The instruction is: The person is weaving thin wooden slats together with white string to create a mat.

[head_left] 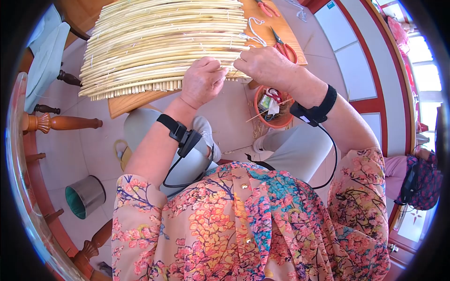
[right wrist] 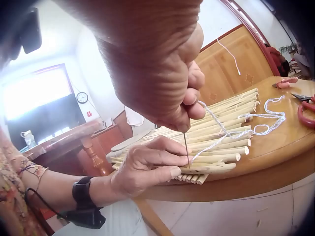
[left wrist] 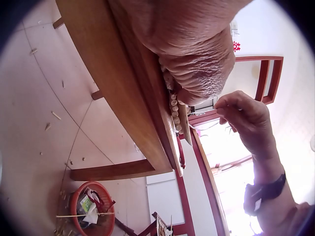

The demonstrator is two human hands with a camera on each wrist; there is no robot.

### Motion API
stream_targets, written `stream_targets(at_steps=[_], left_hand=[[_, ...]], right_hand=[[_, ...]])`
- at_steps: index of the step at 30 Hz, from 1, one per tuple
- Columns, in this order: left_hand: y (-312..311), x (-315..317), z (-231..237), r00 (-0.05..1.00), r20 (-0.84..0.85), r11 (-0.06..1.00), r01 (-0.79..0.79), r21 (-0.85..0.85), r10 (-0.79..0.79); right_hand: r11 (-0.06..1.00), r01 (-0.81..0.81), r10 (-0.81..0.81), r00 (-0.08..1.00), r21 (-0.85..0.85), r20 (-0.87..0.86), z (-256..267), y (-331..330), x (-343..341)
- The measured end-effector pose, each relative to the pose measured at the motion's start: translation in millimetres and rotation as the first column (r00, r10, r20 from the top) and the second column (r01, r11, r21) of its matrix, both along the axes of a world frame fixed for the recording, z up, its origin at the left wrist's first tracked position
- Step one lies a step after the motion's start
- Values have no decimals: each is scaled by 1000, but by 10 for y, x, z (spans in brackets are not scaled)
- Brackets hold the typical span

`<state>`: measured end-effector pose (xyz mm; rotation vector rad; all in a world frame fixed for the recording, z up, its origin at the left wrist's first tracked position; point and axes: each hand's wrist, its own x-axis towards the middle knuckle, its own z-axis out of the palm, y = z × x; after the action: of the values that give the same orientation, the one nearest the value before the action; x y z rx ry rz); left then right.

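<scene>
A mat of pale sticks (head_left: 159,42) bound in rows lies on the wooden table (right wrist: 275,152). At its near edge my left hand (head_left: 201,82) holds the outermost sticks (right wrist: 211,168), thumb and fingers pressed on them in the right wrist view. My right hand (head_left: 267,68) pinches a thin needle (right wrist: 186,147) just above those sticks, its tip down beside my left fingertips. White string (right wrist: 216,120) runs from my right fingers to the mat, with more of it looped on the table. In the left wrist view the sticks' ends (left wrist: 175,113) show below my left hand.
Red-handled scissors (head_left: 284,49) and red-handled pliers (head_left: 266,8) lie on the table right of the mat. An orange basket (head_left: 274,122) with odds and ends stands on the floor under the table edge. A metal bin (head_left: 86,196) and chairs are at the left.
</scene>
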<state>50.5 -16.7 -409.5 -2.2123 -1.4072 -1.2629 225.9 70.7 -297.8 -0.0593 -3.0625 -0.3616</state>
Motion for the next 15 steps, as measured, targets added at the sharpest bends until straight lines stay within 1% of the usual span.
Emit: stream_targets(at_steps=[2, 4, 8, 10, 15], left_hand=[[10, -2, -8, 1000, 2, 1000, 6, 9, -6], [18, 0, -13, 1000, -18, 1000, 0, 12, 1], [14, -2, -16, 1000, -21, 1000, -2, 16, 2], [13, -2, -14, 1000, -21, 1000, -7, 15, 7], [7, 7, -4, 1000, -14, 1000, -7, 13, 7]], right_hand=[[1000, 2, -2, 1000, -3, -3, 32, -18, -6], [1000, 28, -28, 999, -1, 42, 71, -27, -8], [999, 30, -30, 999, 15, 41, 47, -20, -7], [999, 52, -51, 998, -5, 26, 31, -29, -7], [1000, 28, -27, 999, -13, 18, 55, -37, -9]])
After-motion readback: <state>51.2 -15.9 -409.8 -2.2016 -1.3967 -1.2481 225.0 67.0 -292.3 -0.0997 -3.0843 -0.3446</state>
